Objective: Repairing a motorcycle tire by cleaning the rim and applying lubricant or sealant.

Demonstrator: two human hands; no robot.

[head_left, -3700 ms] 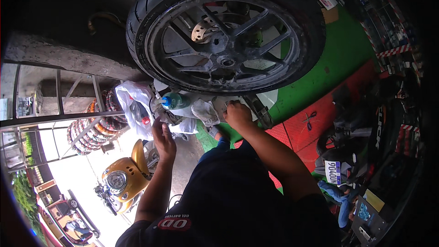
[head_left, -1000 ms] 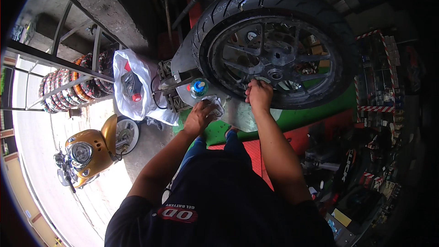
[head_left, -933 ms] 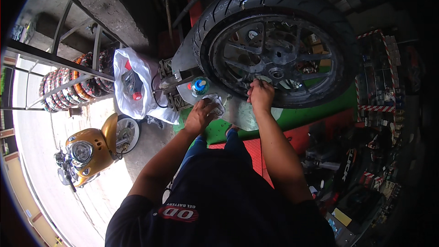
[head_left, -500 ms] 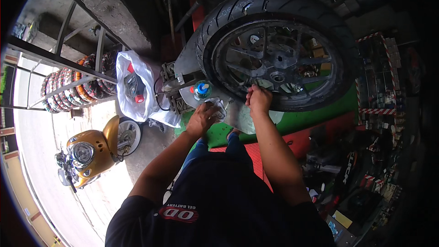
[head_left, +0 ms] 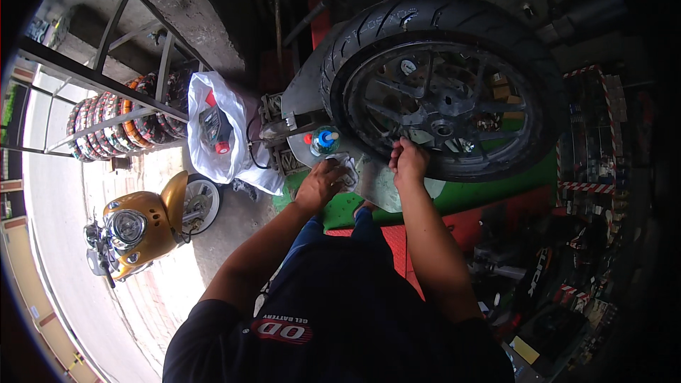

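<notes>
A large black motorcycle tyre on a dark spoked wheel [head_left: 443,128] lies on its side in front of me. At its near left rim is my right hand [head_left: 410,161], closed in a pinch; whatever lies between the fingertips is too small to make out. My left hand [head_left: 319,186] is curled over a whitish rag [head_left: 348,174] on the grey metal plate [head_left: 379,186], its fingertips partly hidden. Just beyond that hand stands a clear bottle with a blue cap [head_left: 325,140], and a small red piece shows beside it.
A white plastic bag [head_left: 213,135] with bottles in it sits to the left. Behind it are a metal rack [head_left: 106,74] and a row of wrapped tyres [head_left: 106,124]. A golden-yellow scooter [head_left: 138,220] stands outside, lower left. Shelves with red-and-white striped edging [head_left: 585,186] line the right.
The whole view has shifted slightly, so the wheel and bag appear a little farther right. Both hands stay by the same things, the right one still pinching at the rim.
</notes>
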